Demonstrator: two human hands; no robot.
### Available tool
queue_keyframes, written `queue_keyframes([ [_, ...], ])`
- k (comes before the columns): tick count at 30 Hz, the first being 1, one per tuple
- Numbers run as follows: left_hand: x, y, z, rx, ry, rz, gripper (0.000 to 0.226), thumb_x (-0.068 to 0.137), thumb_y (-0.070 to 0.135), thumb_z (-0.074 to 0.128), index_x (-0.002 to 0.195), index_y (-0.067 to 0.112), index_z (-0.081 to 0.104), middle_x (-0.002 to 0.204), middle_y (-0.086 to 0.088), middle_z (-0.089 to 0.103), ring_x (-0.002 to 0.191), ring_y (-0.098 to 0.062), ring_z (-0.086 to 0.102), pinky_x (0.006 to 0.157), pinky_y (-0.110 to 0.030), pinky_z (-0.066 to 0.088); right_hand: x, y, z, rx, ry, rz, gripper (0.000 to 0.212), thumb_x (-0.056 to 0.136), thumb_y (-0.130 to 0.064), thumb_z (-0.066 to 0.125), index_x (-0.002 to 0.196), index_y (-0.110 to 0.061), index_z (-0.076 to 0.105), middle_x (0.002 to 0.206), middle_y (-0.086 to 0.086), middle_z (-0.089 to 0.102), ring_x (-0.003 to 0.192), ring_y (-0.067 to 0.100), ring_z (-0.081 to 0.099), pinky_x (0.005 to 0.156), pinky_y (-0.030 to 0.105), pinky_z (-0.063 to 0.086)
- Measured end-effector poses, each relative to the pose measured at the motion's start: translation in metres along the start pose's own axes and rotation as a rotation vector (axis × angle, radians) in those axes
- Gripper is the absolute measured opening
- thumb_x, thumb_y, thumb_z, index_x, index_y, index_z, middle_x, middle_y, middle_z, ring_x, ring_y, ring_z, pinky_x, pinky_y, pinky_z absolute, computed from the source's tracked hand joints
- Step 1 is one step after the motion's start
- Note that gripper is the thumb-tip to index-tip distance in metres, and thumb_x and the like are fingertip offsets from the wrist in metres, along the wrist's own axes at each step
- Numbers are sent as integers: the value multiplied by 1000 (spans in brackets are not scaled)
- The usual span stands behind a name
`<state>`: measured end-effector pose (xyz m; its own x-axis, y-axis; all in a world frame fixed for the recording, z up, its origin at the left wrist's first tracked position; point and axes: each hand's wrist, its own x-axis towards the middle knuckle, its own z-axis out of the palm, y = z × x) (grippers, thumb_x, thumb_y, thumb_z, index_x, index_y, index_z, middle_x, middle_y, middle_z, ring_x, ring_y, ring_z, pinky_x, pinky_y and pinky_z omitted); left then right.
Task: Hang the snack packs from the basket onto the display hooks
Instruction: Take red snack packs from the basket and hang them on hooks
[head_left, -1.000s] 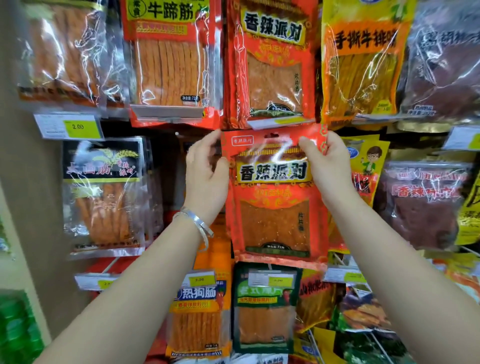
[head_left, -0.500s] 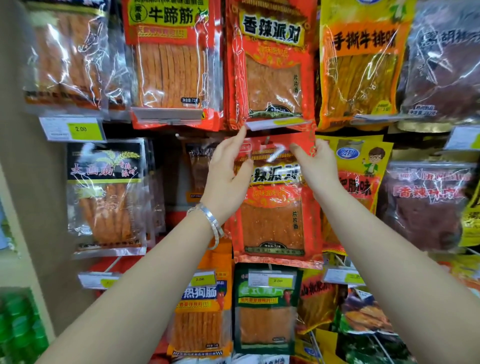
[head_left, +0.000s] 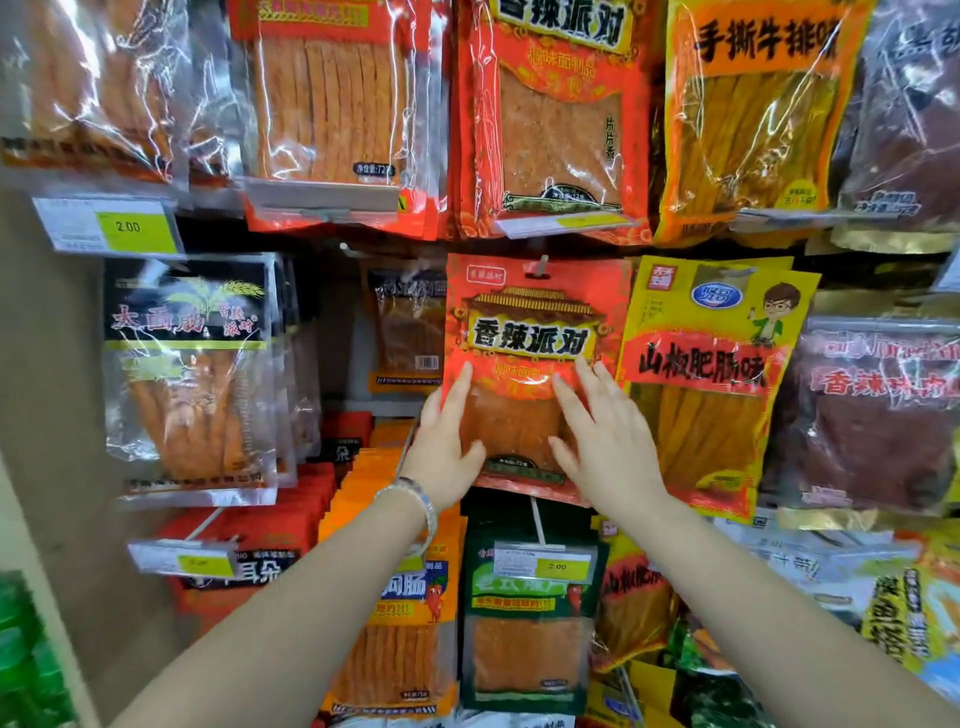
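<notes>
Hands apart, fingers straight, gripping nothing: left hand (head_left: 441, 449) at seven o'clock of red snack pack (head_left: 535, 338), right hand (head_left: 610, 452) at five. Pack hung on display hook (head_left: 543, 265) at twelve o'clock.

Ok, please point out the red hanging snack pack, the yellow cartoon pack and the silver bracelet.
Red hanging snack pack (head_left: 530, 338): head view, its title label.
Yellow cartoon pack (head_left: 701, 364): head view, its red band.
Silver bracelet (head_left: 423, 501): head view, wrist band.

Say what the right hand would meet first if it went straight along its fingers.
The red pack: the right hand points up at its face, fingertips seemingly touching it, though depth is unclear.
</notes>
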<state>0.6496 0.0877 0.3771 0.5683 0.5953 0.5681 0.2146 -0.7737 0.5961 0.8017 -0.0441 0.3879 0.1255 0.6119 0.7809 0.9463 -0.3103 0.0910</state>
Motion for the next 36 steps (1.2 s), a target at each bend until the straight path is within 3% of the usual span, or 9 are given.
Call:
queue_keyframes([
  [5,28,-12,9,4,-74,-97,98,87,14,57,129,66,-15,130,-9,42,110,-19,50,91,-21,35,29,3,19,-61,-182,65,69,93,-25,54,151,-14,17,159,15,3,147,29,9,110,40,32],
  [10,59,-12,12,34,-106,-244,94,88,19,59,137,59,-11,147,-16,24,126,-34,42,107,-38,37,57,9,29,-70,-350,95,70,95,-14,47,152,-18,6,159,10,-10,148,25,-3,103,36,40],
  [14,79,-9,11,38,-132,-317,87,88,18,56,142,54,-2,154,-14,12,128,-36,42,94,-35,48,78,12,31,7,-500,163,75,91,0,46,152,-21,8,160,5,-12,148,22,-2,110,40,35],
  [17,87,-3,6,54,-126,-334,75,89,20,55,147,41,14,156,-14,4,128,-30,44,79,-21,48,87,12,25,155,-580,206,66,93,-7,44,152,-16,14,160,8,0,146,26,12,115,39,28],
  [22,65,-2,-3,85,-77,-286,44,89,23,55,132,23,51,151,-16,24,141,-25,20,111,-29,25,62,-6,10,446,-337,302,52,92,-20,51,143,-18,40,144,7,45,131,25,44,108,35,37],
  [25,26,0,-16,18,-5,-197,30,86,15,59,116,14,64,124,-11,58,122,-25,47,105,-33,37,32,-29,-1,700,-246,344,34,88,-21,59,122,-24,57,108,-1,63,100,14,59,92,32,47],
  [28,-40,0,-36,-179,132,-208,18,86,7,62,100,16,68,100,4,65,91,-6,60,85,-15,46,-7,-60,-10,949,-225,342,20,88,-17,62,102,-30,60,78,-10,58,70,-2,53,72,13,43],
  [32,-159,-28,-52,-310,174,-397,18,89,6,58,97,21,64,87,12,60,77,-3,59,72,-17,48,-73,-117,-3,1144,-336,282,22,90,-15,61,95,-37,56,72,-10,52,62,-3,48,60,9,38],
  [36,-301,-76,-51,-345,210,-784,17,92,-4,51,106,-6,61,81,1,58,67,0,55,68,-19,46,-162,-185,28,1258,-653,313,28,90,-8,60,95,-35,56,74,-10,52,61,-5,49,64,13,41],
])
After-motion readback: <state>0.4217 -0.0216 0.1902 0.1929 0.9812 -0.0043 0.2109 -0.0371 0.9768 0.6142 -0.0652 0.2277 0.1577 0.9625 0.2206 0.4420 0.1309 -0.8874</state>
